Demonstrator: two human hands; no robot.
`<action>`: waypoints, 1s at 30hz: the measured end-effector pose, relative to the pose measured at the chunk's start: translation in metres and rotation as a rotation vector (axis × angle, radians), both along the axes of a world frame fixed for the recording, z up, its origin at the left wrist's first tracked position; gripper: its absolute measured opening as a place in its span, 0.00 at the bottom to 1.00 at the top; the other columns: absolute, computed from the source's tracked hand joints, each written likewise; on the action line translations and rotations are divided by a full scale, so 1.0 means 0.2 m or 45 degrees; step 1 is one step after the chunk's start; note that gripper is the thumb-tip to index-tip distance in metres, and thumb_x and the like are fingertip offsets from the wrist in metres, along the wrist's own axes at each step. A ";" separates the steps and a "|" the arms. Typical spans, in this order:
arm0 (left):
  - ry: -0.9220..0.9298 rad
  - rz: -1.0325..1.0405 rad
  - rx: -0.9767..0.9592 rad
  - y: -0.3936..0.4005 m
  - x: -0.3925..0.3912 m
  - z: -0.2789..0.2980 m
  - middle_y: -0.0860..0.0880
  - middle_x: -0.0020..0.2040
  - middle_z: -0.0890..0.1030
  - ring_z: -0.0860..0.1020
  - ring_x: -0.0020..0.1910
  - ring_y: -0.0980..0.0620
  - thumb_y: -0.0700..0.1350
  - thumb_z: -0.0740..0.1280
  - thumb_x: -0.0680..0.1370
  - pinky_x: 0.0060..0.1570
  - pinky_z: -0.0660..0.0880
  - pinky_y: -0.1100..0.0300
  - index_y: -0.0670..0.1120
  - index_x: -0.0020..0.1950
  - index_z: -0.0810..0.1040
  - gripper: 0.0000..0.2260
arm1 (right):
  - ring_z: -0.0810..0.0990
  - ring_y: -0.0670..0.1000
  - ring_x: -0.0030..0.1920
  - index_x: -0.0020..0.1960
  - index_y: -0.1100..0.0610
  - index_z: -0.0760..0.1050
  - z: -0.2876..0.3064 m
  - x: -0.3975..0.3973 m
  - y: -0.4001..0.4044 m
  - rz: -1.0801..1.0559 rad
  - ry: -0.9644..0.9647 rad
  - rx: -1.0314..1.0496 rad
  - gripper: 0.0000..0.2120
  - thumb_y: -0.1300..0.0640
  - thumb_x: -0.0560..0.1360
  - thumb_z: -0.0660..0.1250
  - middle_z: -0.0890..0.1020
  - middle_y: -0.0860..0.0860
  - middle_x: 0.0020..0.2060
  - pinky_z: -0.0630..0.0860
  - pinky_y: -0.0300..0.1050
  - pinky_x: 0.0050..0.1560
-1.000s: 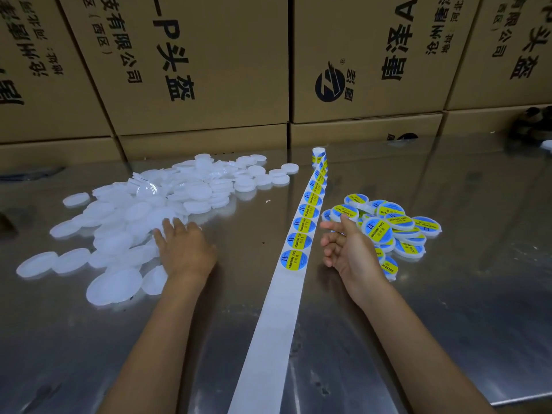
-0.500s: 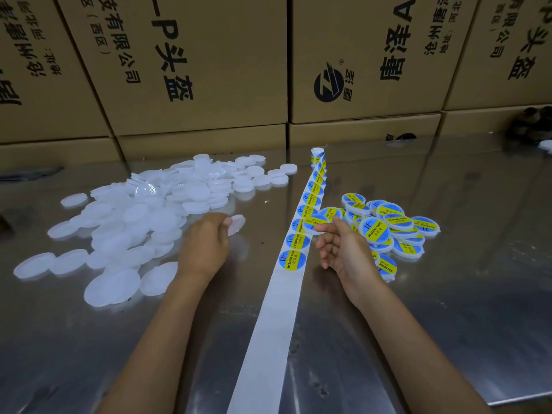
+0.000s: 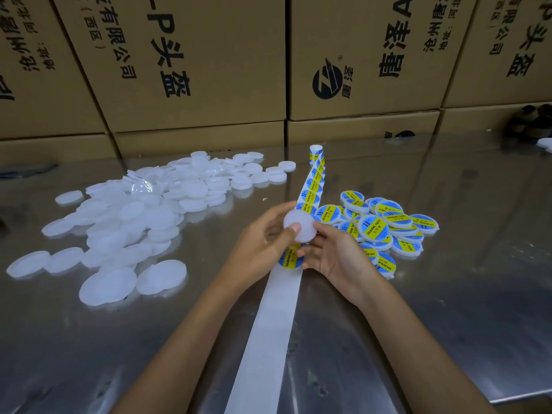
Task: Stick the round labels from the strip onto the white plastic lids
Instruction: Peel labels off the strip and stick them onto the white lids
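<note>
Both hands, left (image 3: 257, 243) and right (image 3: 334, 255), hold one bare lid (image 3: 299, 227) over the strip (image 3: 310, 186); a few labeled lids (image 3: 388, 228) are done, a big pile (image 3: 143, 210) waits.

L hand (image 3: 263, 237): fingers curled, thumb pressed flat on top of what it pinches | R hand (image 3: 331, 252): fingers curled beneath, touching L hand's fingertips | both forearms bare, angled inward from lower frame, wrists meeting at centre, raised off surface

labelled lids (image 3: 377, 230): "SOLDERING PASTE" | cartons (image 3: 191, 61): "头盔"
</note>
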State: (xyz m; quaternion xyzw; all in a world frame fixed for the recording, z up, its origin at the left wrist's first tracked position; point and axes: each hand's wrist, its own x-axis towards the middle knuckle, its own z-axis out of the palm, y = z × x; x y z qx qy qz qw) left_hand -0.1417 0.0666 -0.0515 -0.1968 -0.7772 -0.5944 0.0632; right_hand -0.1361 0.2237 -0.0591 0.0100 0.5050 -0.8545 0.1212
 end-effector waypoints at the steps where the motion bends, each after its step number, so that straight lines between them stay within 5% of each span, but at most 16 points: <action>1: -0.057 -0.021 0.076 0.00 -0.01 0.00 0.54 0.57 0.84 0.83 0.52 0.57 0.40 0.67 0.81 0.54 0.79 0.58 0.52 0.69 0.75 0.17 | 0.79 0.51 0.35 0.58 0.64 0.75 0.00 0.00 -0.01 0.011 0.021 0.001 0.14 0.56 0.83 0.56 0.82 0.56 0.38 0.77 0.43 0.33; 6: -0.075 -0.060 0.169 0.01 -0.02 -0.02 0.58 0.54 0.82 0.81 0.49 0.58 0.33 0.66 0.80 0.49 0.78 0.64 0.52 0.66 0.75 0.19 | 0.83 0.52 0.38 0.52 0.64 0.80 -0.01 0.01 -0.04 -0.128 0.140 0.150 0.11 0.57 0.81 0.63 0.84 0.57 0.38 0.82 0.43 0.39; 8: -0.080 0.087 0.253 0.00 -0.04 -0.02 0.47 0.57 0.81 0.83 0.53 0.50 0.31 0.63 0.80 0.50 0.81 0.59 0.50 0.64 0.76 0.18 | 0.83 0.51 0.38 0.48 0.60 0.81 -0.03 0.00 -0.04 -0.365 0.277 0.455 0.08 0.58 0.80 0.66 0.85 0.55 0.37 0.82 0.43 0.40; 11: -0.200 0.177 0.422 -0.04 -0.08 -0.02 0.39 0.55 0.82 0.86 0.46 0.44 0.31 0.58 0.82 0.44 0.82 0.57 0.53 0.60 0.75 0.19 | 0.83 0.49 0.44 0.48 0.57 0.80 -0.08 -0.01 -0.04 -0.617 0.596 0.996 0.04 0.61 0.79 0.66 0.85 0.49 0.41 0.78 0.37 0.47; 16: -0.274 0.196 0.359 -0.06 -0.11 -0.06 0.39 0.53 0.81 0.86 0.41 0.46 0.31 0.55 0.82 0.39 0.81 0.59 0.57 0.58 0.74 0.20 | 0.73 0.50 0.58 0.61 0.54 0.76 -0.16 -0.02 -0.04 -0.338 0.842 1.680 0.15 0.60 0.75 0.69 0.79 0.48 0.55 0.68 0.41 0.57; 24: -0.279 0.155 0.290 -0.05 -0.12 -0.08 0.35 0.61 0.78 0.86 0.47 0.44 0.33 0.55 0.84 0.46 0.83 0.56 0.54 0.64 0.70 0.18 | 0.75 0.47 0.59 0.61 0.51 0.77 -0.15 -0.01 -0.04 -0.212 0.768 1.519 0.20 0.58 0.71 0.75 0.80 0.44 0.53 0.71 0.47 0.64; 30: -0.293 0.083 0.255 -0.04 -0.10 -0.08 0.36 0.65 0.76 0.85 0.50 0.42 0.34 0.55 0.84 0.45 0.83 0.58 0.59 0.59 0.71 0.19 | 0.73 0.47 0.62 0.60 0.49 0.79 -0.14 -0.02 -0.03 -0.149 0.776 1.535 0.18 0.59 0.71 0.74 0.80 0.45 0.57 0.70 0.45 0.64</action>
